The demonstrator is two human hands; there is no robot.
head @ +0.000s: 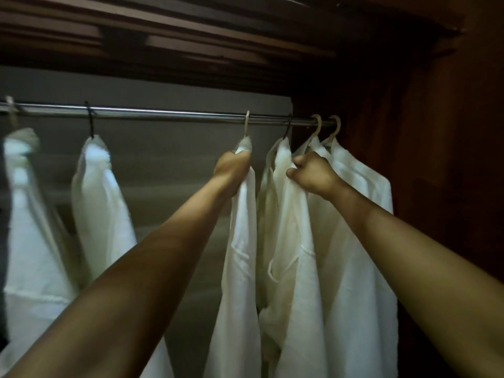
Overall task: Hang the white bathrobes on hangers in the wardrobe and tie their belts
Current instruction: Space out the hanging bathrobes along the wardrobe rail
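Under the rail [163,115], my left hand [234,166] clenches the middle bathrobe [242,268] at its collar, cloth hanging straight down; my right hand [311,174], fisted, seemingly pinches the neighbouring robe [294,241] just beside.

2 forearms [152,255] bare up to frame edge; left hand [234,167], right hand [313,174] bare too

a shiny metal rail [163,115] runs across a grey back panel [163,88] (dark wooden slats [191,36] overhead).
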